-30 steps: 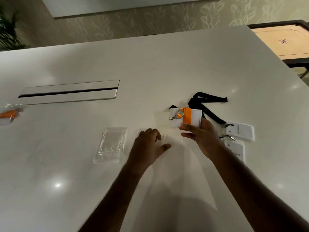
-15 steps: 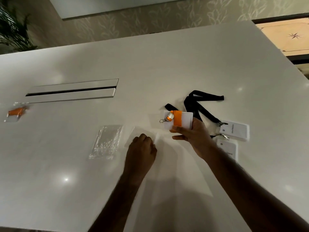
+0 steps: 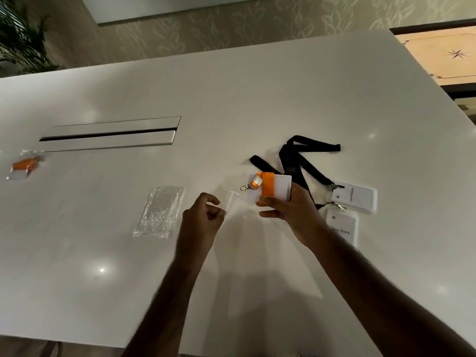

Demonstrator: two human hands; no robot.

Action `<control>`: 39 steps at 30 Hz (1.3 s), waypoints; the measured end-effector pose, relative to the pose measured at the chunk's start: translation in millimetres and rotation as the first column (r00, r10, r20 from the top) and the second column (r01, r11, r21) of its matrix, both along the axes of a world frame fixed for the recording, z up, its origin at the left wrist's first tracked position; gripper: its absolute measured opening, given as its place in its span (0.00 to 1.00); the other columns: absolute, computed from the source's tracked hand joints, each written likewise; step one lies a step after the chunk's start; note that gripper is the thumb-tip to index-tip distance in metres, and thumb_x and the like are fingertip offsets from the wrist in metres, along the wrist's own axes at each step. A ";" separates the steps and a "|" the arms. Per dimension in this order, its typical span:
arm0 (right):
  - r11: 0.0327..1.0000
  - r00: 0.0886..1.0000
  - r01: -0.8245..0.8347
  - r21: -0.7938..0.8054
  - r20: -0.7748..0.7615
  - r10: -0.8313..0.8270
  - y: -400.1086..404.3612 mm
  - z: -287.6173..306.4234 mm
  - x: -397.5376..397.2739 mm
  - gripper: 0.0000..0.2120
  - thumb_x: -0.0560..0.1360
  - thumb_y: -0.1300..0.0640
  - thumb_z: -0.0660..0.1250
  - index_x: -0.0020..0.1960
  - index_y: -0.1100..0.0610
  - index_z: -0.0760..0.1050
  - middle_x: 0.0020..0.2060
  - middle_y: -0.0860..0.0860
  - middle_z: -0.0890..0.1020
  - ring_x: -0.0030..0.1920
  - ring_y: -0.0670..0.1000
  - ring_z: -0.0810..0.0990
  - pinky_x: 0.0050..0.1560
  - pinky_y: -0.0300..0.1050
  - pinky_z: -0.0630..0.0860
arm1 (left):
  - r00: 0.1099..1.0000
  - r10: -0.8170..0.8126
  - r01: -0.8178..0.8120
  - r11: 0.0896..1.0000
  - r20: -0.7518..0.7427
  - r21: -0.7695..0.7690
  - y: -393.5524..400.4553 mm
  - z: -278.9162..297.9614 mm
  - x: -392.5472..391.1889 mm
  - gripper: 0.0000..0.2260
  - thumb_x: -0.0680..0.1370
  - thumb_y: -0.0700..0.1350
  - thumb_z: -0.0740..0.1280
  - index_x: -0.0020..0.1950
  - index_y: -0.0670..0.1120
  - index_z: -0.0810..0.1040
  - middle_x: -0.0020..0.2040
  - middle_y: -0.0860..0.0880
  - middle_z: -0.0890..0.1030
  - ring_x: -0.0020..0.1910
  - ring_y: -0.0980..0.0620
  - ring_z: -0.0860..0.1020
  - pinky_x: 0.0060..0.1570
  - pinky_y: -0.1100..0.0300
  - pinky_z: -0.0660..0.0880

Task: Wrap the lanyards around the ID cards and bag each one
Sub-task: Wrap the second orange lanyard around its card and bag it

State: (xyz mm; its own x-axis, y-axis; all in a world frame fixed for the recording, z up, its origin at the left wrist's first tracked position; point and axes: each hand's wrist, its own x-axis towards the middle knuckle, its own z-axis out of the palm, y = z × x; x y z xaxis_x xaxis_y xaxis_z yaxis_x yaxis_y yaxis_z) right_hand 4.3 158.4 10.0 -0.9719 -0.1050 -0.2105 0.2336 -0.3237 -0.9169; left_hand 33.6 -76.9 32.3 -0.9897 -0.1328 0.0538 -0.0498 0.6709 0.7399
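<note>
Lifting a clear bag [image 3: 235, 202] off the desk [image 3: 257, 99], your left hand [image 3: 203, 217] now pinches it — your right hand [image 3: 288, 210] grips the orange-wrapped card [image 3: 273, 189], ready for bagging.

We seem to be in an office meeting room: a broad white table [image 3: 257, 99] with a recessed cable slot [image 3: 110, 134] at centre left, patterned wallpaper [image 3: 231, 29] above, a potted plant [image 3: 20, 39] upper left.

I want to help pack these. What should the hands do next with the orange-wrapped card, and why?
Probably open the clear bag that the left hand pinches and slide in the card the right hand holds. Its orange lanyard looks already wrapped, and the bag sits just beside it.
</note>
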 end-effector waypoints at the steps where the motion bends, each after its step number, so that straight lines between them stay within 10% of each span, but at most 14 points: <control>1: 1.000 1.000 0.001 0.007 0.004 -0.001 0.0 0.2 0.7 0.29 0.71 0.58 0.81 0.69 0.59 0.77 0.57 0.60 0.87 0.53 0.60 0.89 0.44 0.53 0.87 | 1.000 0.012 -0.013 0.998 0.026 0.054 -1.4 -0.6 -1.7 0.10 0.76 0.44 0.76 0.52 0.52 0.77 0.40 0.56 0.87 0.39 0.59 0.85 0.43 0.57 0.81; 17: 0.988 0.995 -0.085 -0.132 -0.058 0.078 -34.1 -4.4 20.2 0.21 0.81 0.63 0.72 0.73 0.61 0.76 0.64 0.60 0.85 0.64 0.61 0.85 0.60 0.57 0.84 | 0.989 -0.004 -0.034 0.967 0.149 0.254 8.8 -5.4 -13.2 0.09 0.73 0.49 0.80 0.50 0.49 0.88 0.39 0.53 0.87 0.38 0.52 0.86 0.47 0.49 0.85; 23: 0.996 0.993 -0.073 -0.050 -0.097 0.068 -45.0 2.3 25.3 0.16 0.80 0.61 0.73 0.66 0.50 0.81 0.60 0.55 0.87 0.60 0.58 0.87 0.53 0.49 0.86 | 0.995 -0.039 0.029 0.993 0.091 0.113 11.0 -6.5 -10.1 0.15 0.73 0.59 0.77 0.54 0.52 0.88 0.40 0.60 0.86 0.37 0.64 0.83 0.42 0.67 0.78; 30: 0.999 0.996 -0.038 0.014 -0.086 0.039 -49.3 5.3 23.5 0.21 0.77 0.60 0.75 0.69 0.58 0.77 0.60 0.54 0.87 0.59 0.59 0.87 0.53 0.52 0.87 | 0.993 0.012 -0.030 0.989 0.119 0.148 6.5 -11.5 -13.6 0.11 0.75 0.56 0.77 0.51 0.51 0.87 0.41 0.55 0.87 0.41 0.57 0.84 0.48 0.49 0.85; 39: 0.997 0.995 -0.045 0.068 -0.082 0.051 -50.5 3.1 23.0 0.22 0.78 0.64 0.75 0.71 0.63 0.76 0.62 0.59 0.85 0.62 0.61 0.85 0.66 0.63 0.81 | 0.985 -0.003 -0.023 0.988 0.172 0.153 2.7 -18.2 -18.2 0.08 0.78 0.52 0.75 0.51 0.49 0.87 0.41 0.54 0.87 0.41 0.54 0.85 0.48 0.50 0.84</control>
State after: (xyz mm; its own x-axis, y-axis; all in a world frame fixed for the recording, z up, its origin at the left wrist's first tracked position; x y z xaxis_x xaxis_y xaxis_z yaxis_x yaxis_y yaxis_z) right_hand 27.3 108.0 13.2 -0.9805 -0.1404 -0.1372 0.1694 -0.2519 -0.9528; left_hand 15.4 -74.2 14.1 -0.9810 -0.1361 -0.1383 -0.1909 0.5486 0.8140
